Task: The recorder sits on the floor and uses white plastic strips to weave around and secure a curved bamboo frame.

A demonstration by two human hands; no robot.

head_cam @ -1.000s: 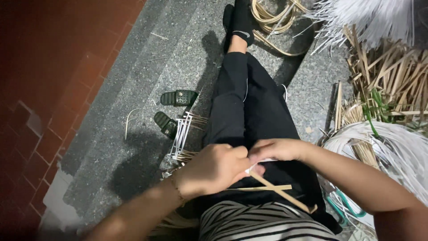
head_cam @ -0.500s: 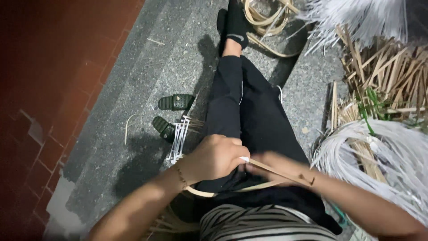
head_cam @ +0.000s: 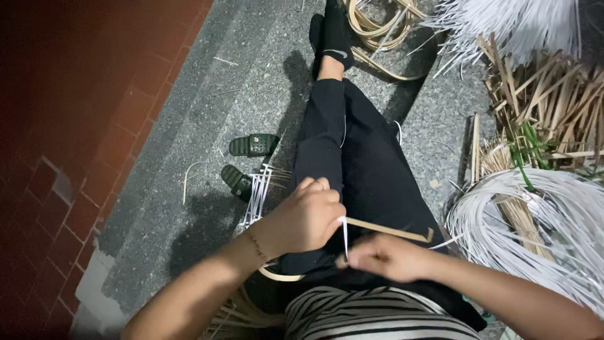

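I sit on a grey stone floor with my legs in black trousers [head_cam: 352, 157] stretched ahead. My left hand [head_cam: 305, 217] is closed around one end of a flat tan cane strip [head_cam: 390, 231] that lies across my lap. A thin white strand [head_cam: 345, 236] hangs from that hand down to my right hand [head_cam: 384, 257], whose fingers pinch its lower end just below the strip. A curved tan strip [head_cam: 280, 275] loops under my left wrist.
A pair of dark green slippers [head_cam: 248, 160] lies left of my legs beside a bundle of white strands [head_cam: 257, 192]. A coil of white cane [head_cam: 541, 220] sits on the right, loose bamboo splints [head_cam: 553, 107] behind it, tan cane hoops [head_cam: 377, 31] by my feet. Red brick paving [head_cam: 75, 126] runs along the left.
The camera tilted, shifting the view. My right hand dropped below the tan strip and drew the white strand down; my left hand stayed closed on the strip's end.
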